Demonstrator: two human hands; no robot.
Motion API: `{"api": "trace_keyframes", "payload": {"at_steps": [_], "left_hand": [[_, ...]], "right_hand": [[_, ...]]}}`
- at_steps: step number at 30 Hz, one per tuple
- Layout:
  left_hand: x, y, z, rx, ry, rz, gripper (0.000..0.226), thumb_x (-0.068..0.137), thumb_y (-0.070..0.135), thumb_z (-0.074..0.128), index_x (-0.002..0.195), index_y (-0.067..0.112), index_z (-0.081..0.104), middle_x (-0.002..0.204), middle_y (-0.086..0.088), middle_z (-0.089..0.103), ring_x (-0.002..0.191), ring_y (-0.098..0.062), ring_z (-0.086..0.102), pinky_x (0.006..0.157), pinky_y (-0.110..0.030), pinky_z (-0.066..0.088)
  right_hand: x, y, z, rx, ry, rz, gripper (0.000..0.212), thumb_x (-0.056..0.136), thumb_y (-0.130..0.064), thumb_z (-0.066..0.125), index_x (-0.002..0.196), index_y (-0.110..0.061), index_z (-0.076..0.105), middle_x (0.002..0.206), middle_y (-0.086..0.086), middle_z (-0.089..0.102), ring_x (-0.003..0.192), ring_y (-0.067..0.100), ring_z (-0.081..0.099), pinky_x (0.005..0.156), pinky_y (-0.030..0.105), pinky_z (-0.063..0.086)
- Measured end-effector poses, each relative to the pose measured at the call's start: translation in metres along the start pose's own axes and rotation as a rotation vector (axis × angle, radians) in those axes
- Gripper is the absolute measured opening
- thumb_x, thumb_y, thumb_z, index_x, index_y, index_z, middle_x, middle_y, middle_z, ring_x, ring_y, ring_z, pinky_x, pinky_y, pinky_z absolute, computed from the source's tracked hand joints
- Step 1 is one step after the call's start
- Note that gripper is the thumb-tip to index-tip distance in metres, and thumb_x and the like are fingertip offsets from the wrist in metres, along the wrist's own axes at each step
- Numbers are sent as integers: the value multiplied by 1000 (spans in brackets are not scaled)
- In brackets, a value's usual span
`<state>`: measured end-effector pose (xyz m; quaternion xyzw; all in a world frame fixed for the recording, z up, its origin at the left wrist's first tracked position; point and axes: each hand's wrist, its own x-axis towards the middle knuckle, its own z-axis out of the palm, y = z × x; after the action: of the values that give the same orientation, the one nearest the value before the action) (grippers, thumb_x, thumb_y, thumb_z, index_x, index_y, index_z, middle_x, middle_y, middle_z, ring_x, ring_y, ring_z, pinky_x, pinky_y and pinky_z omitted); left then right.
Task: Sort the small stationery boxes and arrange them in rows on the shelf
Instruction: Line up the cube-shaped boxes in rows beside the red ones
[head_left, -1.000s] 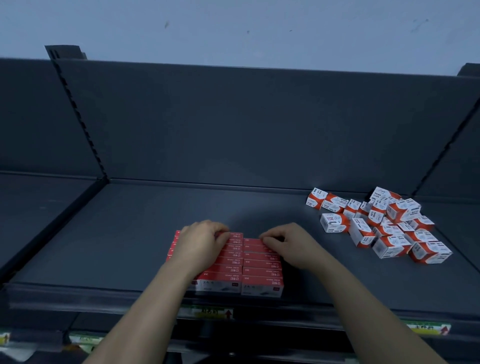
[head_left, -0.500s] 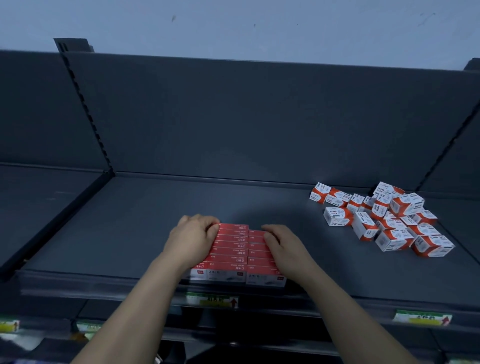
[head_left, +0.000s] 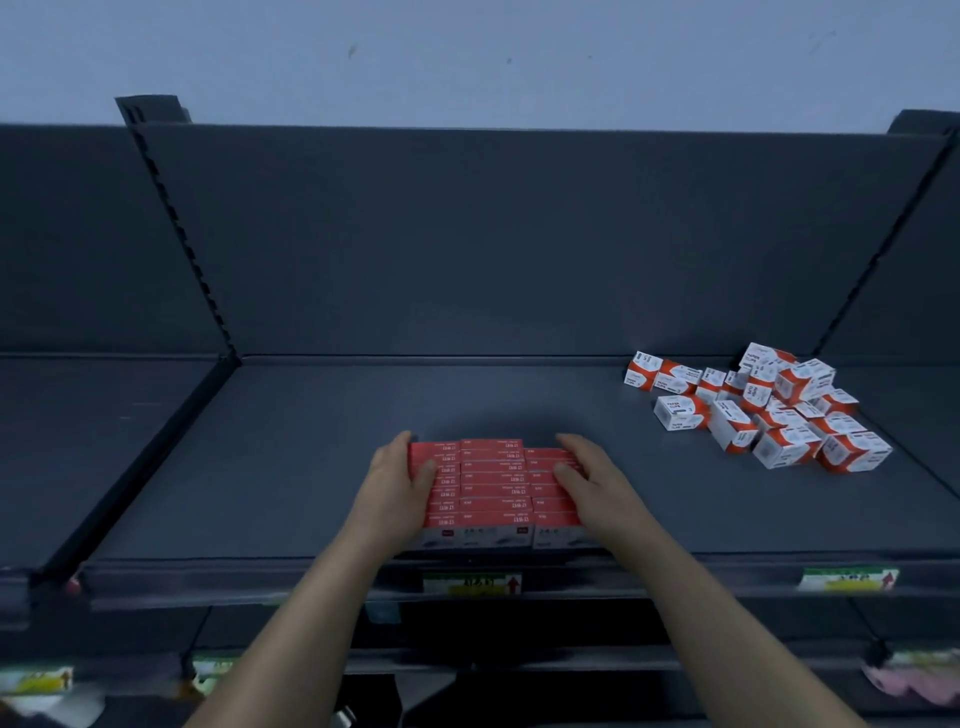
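A block of flat red boxes (head_left: 496, 486) lies in tight rows near the front edge of the dark shelf (head_left: 291, 467). My left hand (head_left: 397, 483) presses against the block's left side, thumb on top. My right hand (head_left: 587, 475) presses against its right side, thumb resting on the top boxes. The block sits squeezed between both hands. At the right back of the shelf lies a loose heap of small white-and-orange boxes (head_left: 769, 410), some tilted, some on their sides.
The shelf's back panel (head_left: 519, 249) rises behind. A slotted upright (head_left: 182, 228) divides off the left bay. Price labels (head_left: 472, 583) sit on the front rail. Lower shelves with blurred goods show below.
Both hands have slid from the top of the red block out to its left and right sides. The camera view has shifted slightly upward.
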<state>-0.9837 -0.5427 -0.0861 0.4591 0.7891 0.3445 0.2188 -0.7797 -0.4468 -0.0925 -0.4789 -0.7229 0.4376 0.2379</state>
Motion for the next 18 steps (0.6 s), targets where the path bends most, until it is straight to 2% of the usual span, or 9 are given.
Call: {"api": "trace_keyframes", "payload": {"at_steps": [4, 13, 15, 18], "left_hand": [[2, -5, -2, 17, -1, 20, 48, 99, 33, 42, 142, 13, 31, 135, -9, 42, 109, -17, 49, 91, -30, 42], [3, -7, -3, 39, -1, 51, 41, 100, 33, 40, 135, 12, 37, 127, -8, 45, 97, -13, 49, 81, -27, 40], [2, -6, -3, 51, -11, 47, 44, 100, 33, 39, 138, 12, 34, 129, -8, 43, 98, -13, 48, 81, -27, 40], [1, -4, -7, 80, -13, 65, 38, 100, 32, 38, 131, 11, 39, 128, -7, 43, 97, -14, 49, 80, -27, 41]], "right_hand": [[-2, -3, 4, -39, 18, -12, 44, 100, -23, 42, 143, -15, 37, 149, -1, 32, 134, 13, 33, 114, 36, 26], [-3, -7, 8, -56, 39, 12, 43, 99, -22, 43, 142, -16, 39, 147, -1, 35, 131, 15, 39, 111, 39, 32], [-3, -8, 7, -77, 31, 14, 43, 100, -24, 42, 142, -17, 38, 147, 0, 34, 130, 16, 40, 110, 39, 34], [-5, -13, 2, -133, 13, 22, 47, 99, -31, 43, 144, -20, 35, 148, -2, 33, 128, 16, 42, 107, 39, 38]]}}
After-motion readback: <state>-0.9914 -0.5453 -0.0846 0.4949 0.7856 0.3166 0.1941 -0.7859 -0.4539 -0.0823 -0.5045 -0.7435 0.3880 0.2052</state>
